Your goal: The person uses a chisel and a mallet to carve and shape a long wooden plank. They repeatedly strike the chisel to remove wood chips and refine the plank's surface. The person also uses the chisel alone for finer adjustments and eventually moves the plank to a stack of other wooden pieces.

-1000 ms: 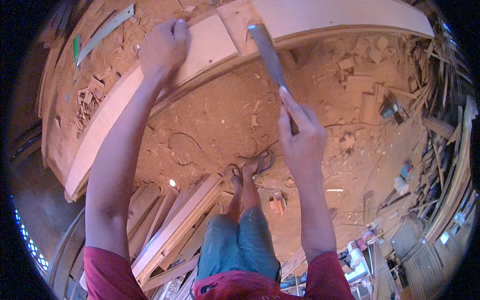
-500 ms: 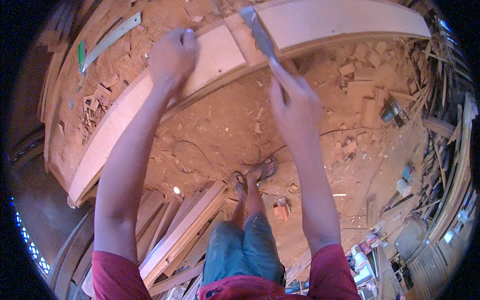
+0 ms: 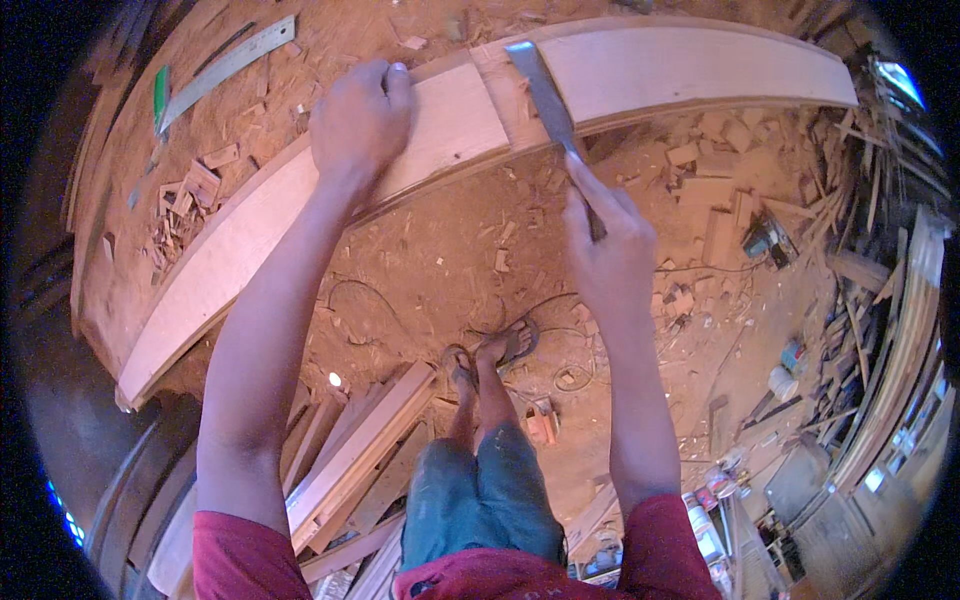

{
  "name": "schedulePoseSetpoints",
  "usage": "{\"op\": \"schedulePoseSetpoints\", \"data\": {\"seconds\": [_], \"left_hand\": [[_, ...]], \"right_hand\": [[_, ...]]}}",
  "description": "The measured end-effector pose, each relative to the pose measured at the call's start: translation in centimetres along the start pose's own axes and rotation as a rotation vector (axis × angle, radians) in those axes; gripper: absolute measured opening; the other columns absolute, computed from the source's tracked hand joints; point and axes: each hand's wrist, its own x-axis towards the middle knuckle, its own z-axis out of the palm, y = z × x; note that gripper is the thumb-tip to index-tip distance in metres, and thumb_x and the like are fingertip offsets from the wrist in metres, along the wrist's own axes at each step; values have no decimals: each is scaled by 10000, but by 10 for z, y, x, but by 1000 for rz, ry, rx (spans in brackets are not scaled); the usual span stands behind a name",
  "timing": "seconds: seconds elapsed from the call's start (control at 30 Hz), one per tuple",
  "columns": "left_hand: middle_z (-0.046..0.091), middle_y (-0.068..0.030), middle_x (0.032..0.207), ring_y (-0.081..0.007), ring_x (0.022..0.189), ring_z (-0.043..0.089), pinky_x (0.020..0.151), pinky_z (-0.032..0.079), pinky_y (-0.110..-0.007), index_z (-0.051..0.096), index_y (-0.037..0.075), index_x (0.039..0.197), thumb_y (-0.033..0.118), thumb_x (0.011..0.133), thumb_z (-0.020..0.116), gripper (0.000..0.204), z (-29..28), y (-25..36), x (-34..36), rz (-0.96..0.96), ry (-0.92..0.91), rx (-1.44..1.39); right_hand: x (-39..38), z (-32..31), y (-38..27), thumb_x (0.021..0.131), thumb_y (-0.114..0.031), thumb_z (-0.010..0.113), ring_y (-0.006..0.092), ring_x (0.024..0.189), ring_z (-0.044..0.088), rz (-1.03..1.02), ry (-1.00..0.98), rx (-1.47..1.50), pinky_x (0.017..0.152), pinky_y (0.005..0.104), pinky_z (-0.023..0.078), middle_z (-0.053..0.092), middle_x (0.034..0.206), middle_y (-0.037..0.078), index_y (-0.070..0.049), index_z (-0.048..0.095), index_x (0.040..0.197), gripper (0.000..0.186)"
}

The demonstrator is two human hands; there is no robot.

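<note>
Board (image 3: 455, 125), brown floor (image 3: 425, 255), scattered offcuts (image 3: 202, 184), stacked planks (image 3: 362, 440)

Wood scraps (image 3: 202, 186) across a brown floor (image 3: 440, 255)

Pale board (image 3: 455, 122), grey chisel (image 3: 547, 103)

The right grip (image 3: 614, 248) hides most of the handle end of the chisel (image 3: 545, 95). The left grip (image 3: 362, 128) covers a stretch of the board (image 3: 690, 65). The lower edge cuts off the shirt (image 3: 480, 573); clutter (image 3: 706, 498) at lower right is too small to tell apart.
</note>
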Motion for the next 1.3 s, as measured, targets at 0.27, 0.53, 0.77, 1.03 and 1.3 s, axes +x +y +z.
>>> {"op": "schedulePoseSetpoints", "data": {"seconds": [0.27,0.53,0.77,1.03,1.3], "left_hand": [[688,-230,976,-440,921,651,820,498,-529,676,59,995,403,971,456,409,-1,-3,-1,-14,23,22],[689,-233,1007,-436,948,652,846,503,-511,687,85,1058,404,979,450,404,2,-1,-1,-50,-5,36],[686,-236,1020,-444,966,642,867,489,-523,684,60,1038,407,969,419,443,3,3,-5,-77,-9,2],[683,-238,1043,-445,993,640,887,487,-523,679,65,1055,431,972,414,460,-1,3,-2,-36,24,68],[684,-241,1038,-446,995,641,891,488,-521,684,67,1075,433,977,408,469,7,-1,-3,-12,24,61]], "right_hand": [[-67,-20,18,893,-92,671,282,753,676,92,-75,88,636,364,532,672,921,148,-168,669,1278,392],[-74,-22,12,880,-108,697,241,716,686,84,-106,28,607,348,547,680,941,109,-207,683,1257,391],[-70,-16,13,876,-121,698,247,699,679,58,-93,34,583,366,542,666,922,97,-217,677,1262,398],[-62,-8,22,865,-121,702,264,687,671,-29,-65,58,576,373,537,659,895,88,-229,664,1280,431],[-61,-11,12,877,-78,673,275,686,653,-6,-88,13,598,367,513,664,887,137,-149,673,1255,385]]}}
